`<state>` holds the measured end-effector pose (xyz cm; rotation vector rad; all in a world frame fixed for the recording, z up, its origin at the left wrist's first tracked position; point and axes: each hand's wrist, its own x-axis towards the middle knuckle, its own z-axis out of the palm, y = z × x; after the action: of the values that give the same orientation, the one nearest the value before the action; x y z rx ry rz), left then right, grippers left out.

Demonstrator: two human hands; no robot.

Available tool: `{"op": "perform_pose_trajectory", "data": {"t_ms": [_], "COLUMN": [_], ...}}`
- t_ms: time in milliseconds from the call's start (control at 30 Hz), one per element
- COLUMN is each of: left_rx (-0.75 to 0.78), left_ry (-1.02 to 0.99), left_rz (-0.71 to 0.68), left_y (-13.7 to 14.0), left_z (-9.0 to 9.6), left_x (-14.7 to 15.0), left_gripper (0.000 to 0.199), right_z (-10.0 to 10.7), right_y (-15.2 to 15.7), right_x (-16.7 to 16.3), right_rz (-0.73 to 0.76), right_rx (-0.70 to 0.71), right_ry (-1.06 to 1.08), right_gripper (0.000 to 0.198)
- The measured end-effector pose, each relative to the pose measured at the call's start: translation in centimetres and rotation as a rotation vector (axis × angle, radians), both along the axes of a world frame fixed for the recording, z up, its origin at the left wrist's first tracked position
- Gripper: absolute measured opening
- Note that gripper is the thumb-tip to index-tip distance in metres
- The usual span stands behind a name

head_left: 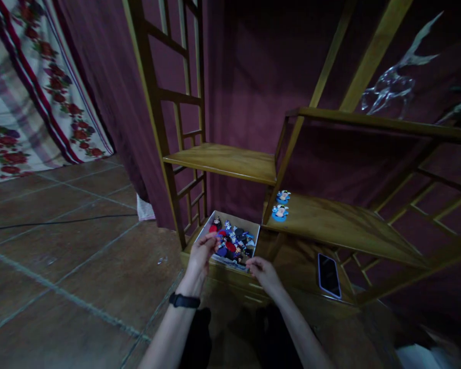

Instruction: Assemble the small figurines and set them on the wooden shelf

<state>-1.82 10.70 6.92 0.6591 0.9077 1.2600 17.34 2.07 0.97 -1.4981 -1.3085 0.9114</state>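
Observation:
A shallow white cardboard box (257, 238) stands on the lowest shelf, filled with several small figurines (234, 236) in blue, red, black and white, some on round bases. My left hand (203, 249), with a black band on the wrist, is over the box's left front side, fingers curled together; what they hold, if anything, is too small to make out. By the right front corner of the box is my right hand (262, 271), thumb and fingers pinched; their contents cannot be made out. Two blue-and-white figurines (280, 212) stand on the shelf to the right, one behind the other.
The wooden shelf unit (223, 160) has lattice sides and stepped boards. A phone (329, 275) lies on the lower right board. A clear deer ornament (394, 87) stands on the upper right shelf. Dark red curtains (100, 77) hang behind. A cable (61, 223) crosses the tiled floor.

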Motion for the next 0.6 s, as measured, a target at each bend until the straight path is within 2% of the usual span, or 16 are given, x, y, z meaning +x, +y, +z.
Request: {"op": "perform_pose_trajectory", "data": {"t_ms": [67, 133, 200, 267, 333, 400, 500, 600], "left_rx": [0.019, 0.048, 0.052, -0.033, -0.177, -0.239, -0.129, -0.106], "left_ry": [-0.066, -0.114, -0.121, -0.099, -0.081, -0.096, -0.141, -0.151], "left_rz": [0.09, 0.153, 0.193, 0.224, 0.252, 0.239, 0.15, 0.097], "left_y": [2.6, 4.6, 5.8, 6.5, 6.9, 7.3, 7.9, 8.5], "left_z": [1.1, 1.1, 0.0, -1.4, -2.4, -2.6, -2.0, -1.9], "left_x": [0.0, -0.2, -0.5, -0.8, -1.2, -1.6, -2.2, -2.6], "left_gripper": [0.022, 0.022, 0.021, 0.019, 0.018, 0.018, 0.017, 0.016], "right_z": [0.4, 0.5, 0.1, -0.6, -1.6, -2.5, -3.6, -4.3], "right_y": [2.1, 4.2, 6.2, 8.5, 10.9, 13.2, 15.8, 17.6], "right_x": [0.4, 0.5, 0.2, -0.1, -0.3, -0.1, 0.4, 1.0], "right_rz": [-0.052, -0.111, -0.136, -0.146, -0.173, -0.218, -0.256, -0.239], "right_rx": [-0.004, -0.016, -0.01, -0.013, -0.075, -0.192, -0.316, -0.332], "right_ry": [-0.275, -0.548, -0.769, -0.909, -0.963, -0.955, -0.92, -0.892], "right_gripper": [0.019, 0.025, 0.032, 0.036, 0.036, 0.037, 0.037, 0.035]}}
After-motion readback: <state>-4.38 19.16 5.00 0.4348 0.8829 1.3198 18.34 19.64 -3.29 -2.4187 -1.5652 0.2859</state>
